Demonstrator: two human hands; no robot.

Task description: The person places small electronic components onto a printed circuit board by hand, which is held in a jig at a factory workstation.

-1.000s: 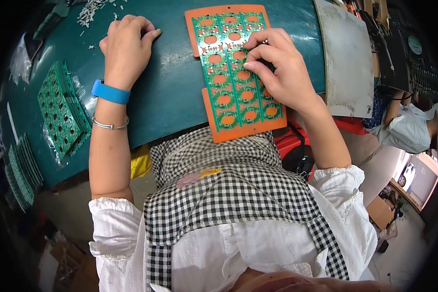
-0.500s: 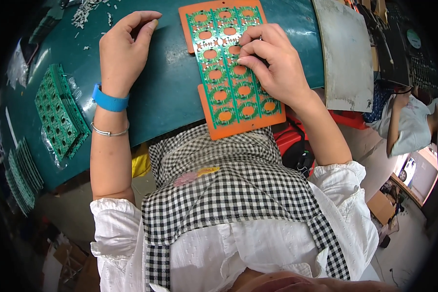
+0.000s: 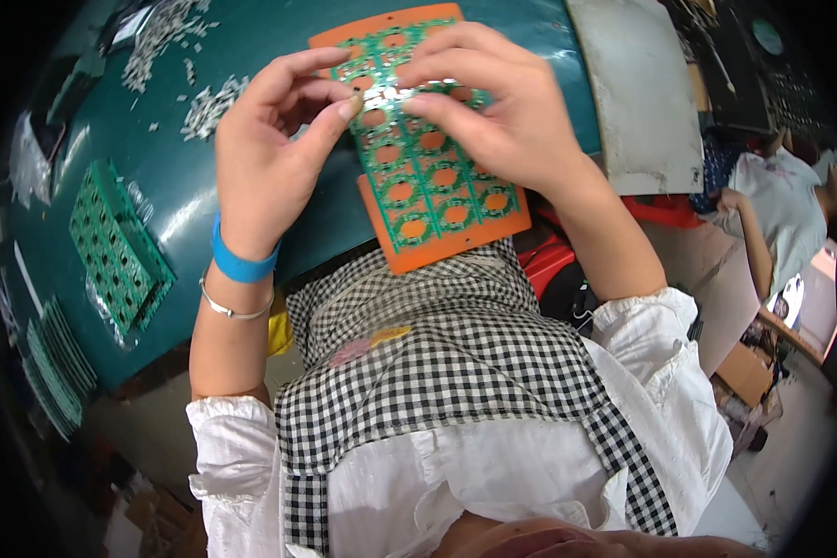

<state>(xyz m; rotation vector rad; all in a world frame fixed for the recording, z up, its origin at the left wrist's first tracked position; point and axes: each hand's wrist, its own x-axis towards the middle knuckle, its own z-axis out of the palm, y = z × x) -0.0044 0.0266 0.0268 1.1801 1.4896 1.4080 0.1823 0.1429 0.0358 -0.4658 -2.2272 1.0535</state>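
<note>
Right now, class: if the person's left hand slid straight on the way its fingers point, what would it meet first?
The left hand points right, across the green and orange circuit panel. It would most likely meet the right hand fingertips first, though depth is unclear.

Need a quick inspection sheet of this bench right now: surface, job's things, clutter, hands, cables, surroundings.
Surface: dark teal table.
Job's things: green circuit panel on an orange carrier plate, overhanging the near table edge.
Clutter: small white parts scattered at far left; stacks of green panels at left; grey board at right.
Hands: left hand and right hand both pinch at the panel's upper part.
Cables: nothing seen.
Surroundings: another person at right.
</note>
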